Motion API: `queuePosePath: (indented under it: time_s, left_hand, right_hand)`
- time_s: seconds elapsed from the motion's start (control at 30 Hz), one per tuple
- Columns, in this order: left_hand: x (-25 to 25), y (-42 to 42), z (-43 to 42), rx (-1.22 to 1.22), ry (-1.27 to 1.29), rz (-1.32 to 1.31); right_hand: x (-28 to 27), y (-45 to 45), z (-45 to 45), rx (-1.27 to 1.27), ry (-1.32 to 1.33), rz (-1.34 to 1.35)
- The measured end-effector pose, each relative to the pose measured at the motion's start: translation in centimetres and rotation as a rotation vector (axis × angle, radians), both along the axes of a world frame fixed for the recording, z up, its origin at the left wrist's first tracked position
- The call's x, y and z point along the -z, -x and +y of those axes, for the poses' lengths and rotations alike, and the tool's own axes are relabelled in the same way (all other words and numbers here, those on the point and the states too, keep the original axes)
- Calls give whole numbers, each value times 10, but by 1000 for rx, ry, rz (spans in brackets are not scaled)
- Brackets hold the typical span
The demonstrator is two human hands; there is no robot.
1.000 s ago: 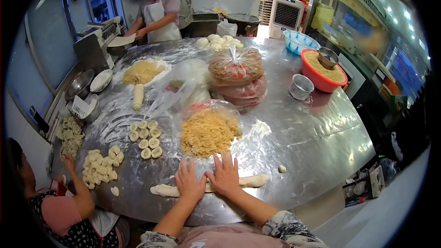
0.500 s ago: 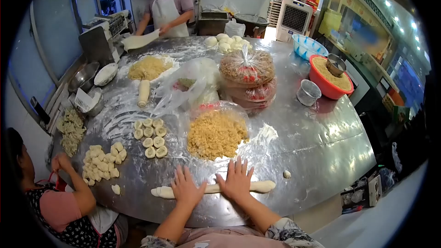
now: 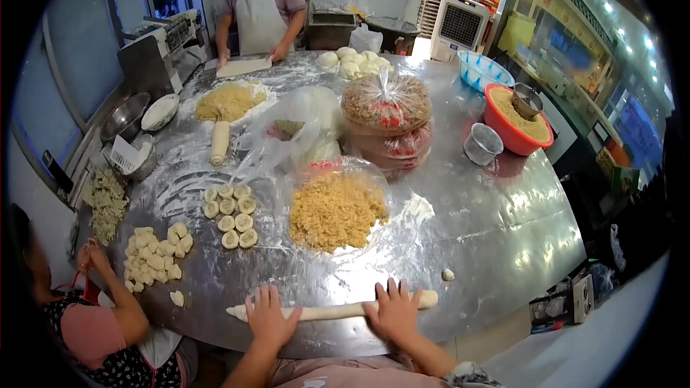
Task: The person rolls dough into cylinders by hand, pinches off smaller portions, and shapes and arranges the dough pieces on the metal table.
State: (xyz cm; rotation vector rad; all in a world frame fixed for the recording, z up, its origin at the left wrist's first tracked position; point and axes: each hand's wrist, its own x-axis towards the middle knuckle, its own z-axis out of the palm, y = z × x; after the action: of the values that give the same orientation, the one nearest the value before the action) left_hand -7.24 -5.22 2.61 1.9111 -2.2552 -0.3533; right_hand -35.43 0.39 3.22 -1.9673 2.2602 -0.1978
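A long dough roll (image 3: 330,312) lies crosswise on the metal table (image 3: 496,259) near its front edge. My left hand (image 3: 270,317) rests flat on the roll's left part, fingers spread and pointing away from me. Towards the right end, my right hand (image 3: 394,312) presses on the roll in the same way, palm down. Both hands are open, with a stretch of dough visible between them. Beyond the roll is a heap of yellow crumbly filling (image 3: 336,210). A small dough bit (image 3: 448,274) sits to the right.
Cut dough pieces (image 3: 152,259) and round filled pieces (image 3: 237,221) lie at left. Stacked bags (image 3: 387,111), a clear cup (image 3: 483,144) and a red basin (image 3: 503,111) stand farther back. One person (image 3: 108,316) sits at left; another (image 3: 260,14) stands behind the table.
My hands have moved apart and nearer to me along with the roll, which looks longer and thinner. The person at the back has laid the dough sheet on the table.
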Motion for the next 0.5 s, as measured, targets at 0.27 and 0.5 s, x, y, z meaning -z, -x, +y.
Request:
queuePosePath:
  time_s: [0.27,0.5]
  left_hand:
    - [22,-17,-42,-82,94,57]
    - [14,-39,69,-31,91,45]
  right_hand:
    - [-5,36,-32,149,-24,-102]
    - [16,37,90,72,91,-35]
